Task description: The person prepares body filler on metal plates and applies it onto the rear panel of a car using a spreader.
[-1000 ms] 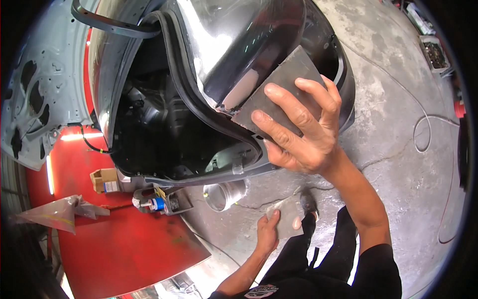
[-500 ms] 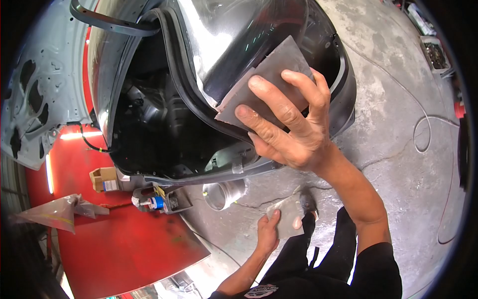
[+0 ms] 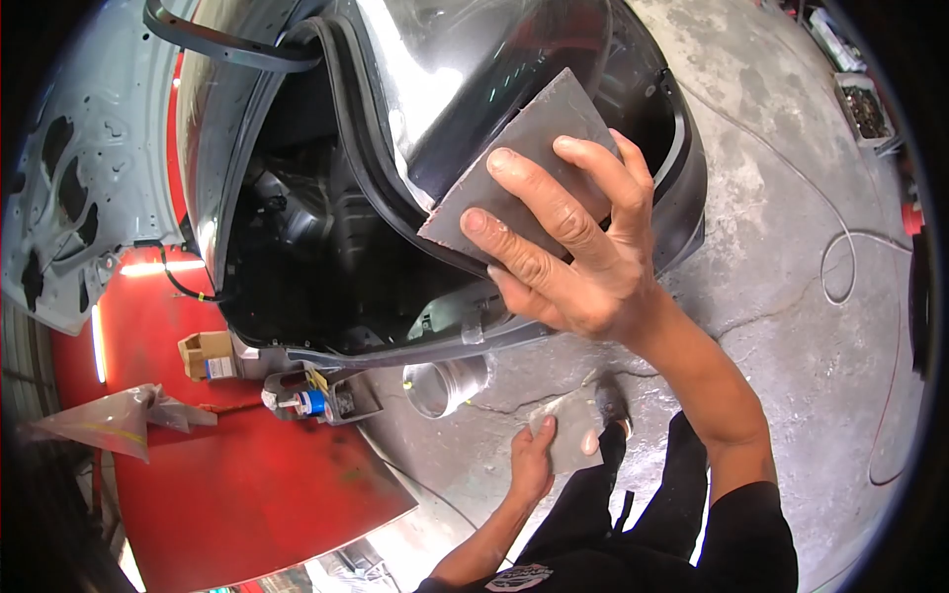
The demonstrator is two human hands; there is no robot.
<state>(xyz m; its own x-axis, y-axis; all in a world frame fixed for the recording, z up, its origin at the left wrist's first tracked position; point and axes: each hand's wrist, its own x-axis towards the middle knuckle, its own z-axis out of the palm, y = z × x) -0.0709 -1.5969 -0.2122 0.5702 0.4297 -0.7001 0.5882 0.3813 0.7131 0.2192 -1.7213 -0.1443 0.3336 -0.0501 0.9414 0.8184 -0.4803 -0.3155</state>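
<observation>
My right hand (image 3: 578, 242) holds a flat grey rectangular spreader (image 3: 529, 133), fingers spread over its face and thumb underneath. The spreader's long edge lies against the dark, glossy car body panel (image 3: 474, 109), beside the black rubber seal of the open trunk; the pale filler patch there is hidden behind it. Lower down, my left hand (image 3: 532, 460) grips a thin grey plate (image 3: 568, 435) by its edge, with the thumb on top. A small pinkish dab of paste (image 3: 590, 442) sits on the plate's right part.
The raised trunk lid (image 3: 89, 168) is at the upper left. A red panel (image 3: 257, 494) bears a cardboard box (image 3: 206, 354), a plastic bag (image 3: 138, 420) and a tray with a blue-banded item. A clear bucket (image 3: 445, 385) stands on the concrete floor, where a hose (image 3: 825, 208) runs at right.
My right hand has moved the spreader up and left across the panel corner, covering the pale patch seen earlier. My left hand and its plate have stayed in place.
</observation>
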